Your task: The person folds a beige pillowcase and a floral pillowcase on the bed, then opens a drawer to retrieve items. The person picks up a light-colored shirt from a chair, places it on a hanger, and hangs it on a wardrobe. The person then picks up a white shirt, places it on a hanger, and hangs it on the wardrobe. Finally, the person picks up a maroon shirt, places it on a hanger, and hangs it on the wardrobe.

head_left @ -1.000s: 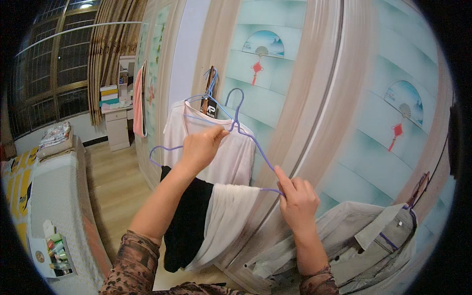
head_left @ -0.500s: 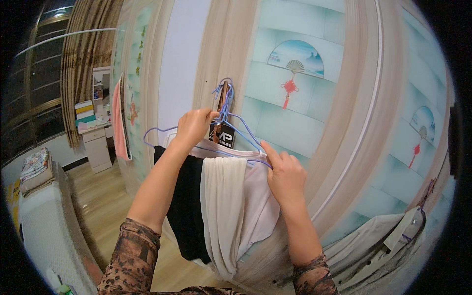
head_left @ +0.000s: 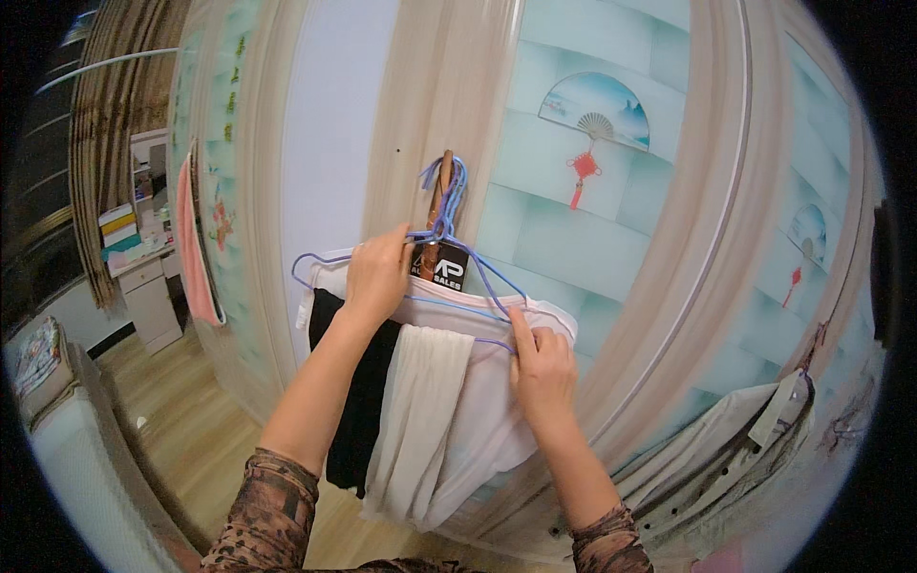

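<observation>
Several blue clothes hangers (head_left: 457,196) hang bunched together on a brown hook or handle (head_left: 447,170) on a wardrobe door. A pale pinkish-white garment (head_left: 501,392) hangs from them, with a black cloth (head_left: 346,444) and a cream cloth (head_left: 420,415) draped in front. My left hand (head_left: 379,275) is closed on a hanger's upper arm, just left of the hooks. With thumb and fingers, my right hand (head_left: 544,372) pinches a hanger near its right end, against the pale garment. Behind the hangers a black printed tag (head_left: 441,265) shows partly.
Wardrobe doors (head_left: 611,48) with pale green panels and fan pictures stand in front. A pink towel (head_left: 196,248) hangs at left, before a white desk (head_left: 148,296) and a bed (head_left: 86,449). Light grey clothing (head_left: 735,439) hangs low at right.
The view has turned slightly left to right across the room. My right hand has moved a little down and left along the hanger; the pale garment's right shoulder now shows spread beyond it.
</observation>
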The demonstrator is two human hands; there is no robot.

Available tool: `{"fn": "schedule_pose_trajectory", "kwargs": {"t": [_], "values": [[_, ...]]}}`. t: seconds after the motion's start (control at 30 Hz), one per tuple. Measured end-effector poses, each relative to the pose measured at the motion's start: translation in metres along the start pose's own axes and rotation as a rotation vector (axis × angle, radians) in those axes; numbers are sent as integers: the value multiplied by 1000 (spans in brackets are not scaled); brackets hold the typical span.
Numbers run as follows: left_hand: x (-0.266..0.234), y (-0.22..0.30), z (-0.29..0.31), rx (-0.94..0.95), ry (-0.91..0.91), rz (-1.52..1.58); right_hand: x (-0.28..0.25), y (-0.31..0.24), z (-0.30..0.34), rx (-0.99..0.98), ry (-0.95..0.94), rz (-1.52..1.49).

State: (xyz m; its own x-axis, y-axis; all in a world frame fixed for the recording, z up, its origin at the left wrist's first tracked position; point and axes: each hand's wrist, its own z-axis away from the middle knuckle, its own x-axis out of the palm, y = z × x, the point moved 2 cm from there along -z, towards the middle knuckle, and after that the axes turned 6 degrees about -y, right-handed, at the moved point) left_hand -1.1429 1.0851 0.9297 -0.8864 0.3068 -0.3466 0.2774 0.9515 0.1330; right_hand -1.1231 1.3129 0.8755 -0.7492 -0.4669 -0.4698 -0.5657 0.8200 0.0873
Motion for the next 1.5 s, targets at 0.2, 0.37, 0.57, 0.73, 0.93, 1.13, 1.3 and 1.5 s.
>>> {"fn": "schedule_pose_trajectory", "kwargs": {"t": [0.2, 0.37, 0.57, 0.73, 0.93, 1.13, 1.3, 1.5], "values": [[-7, 6, 34, -26, 116, -99, -24, 8, 46, 99, -2, 22], [-26, 49, 72, -64, 272, 143, -51, 44, 150, 307, -329, 88], [-10, 156, 151, 96, 101, 498, -105, 66, 349, 817, -1099, 107], [22, 299, 247, 417, -553, 839, -190, 29, 542, 1379, -1435, -135], [-2, 443, 366, 979, -1013, 1001, -311, -48, 624, 1733, -1345, -240], [-47, 581, 431, 1375, -1235, 1118, -409, -87, 669, 2005, -1094, -228], [-59, 658, 464, 1583, -1370, 1213, -445, -91, 715, 2067, -805, -232], [-19, 746, 498, 1736, -1535, 881, -480, -45, 763, 2143, -619, -230]]}}
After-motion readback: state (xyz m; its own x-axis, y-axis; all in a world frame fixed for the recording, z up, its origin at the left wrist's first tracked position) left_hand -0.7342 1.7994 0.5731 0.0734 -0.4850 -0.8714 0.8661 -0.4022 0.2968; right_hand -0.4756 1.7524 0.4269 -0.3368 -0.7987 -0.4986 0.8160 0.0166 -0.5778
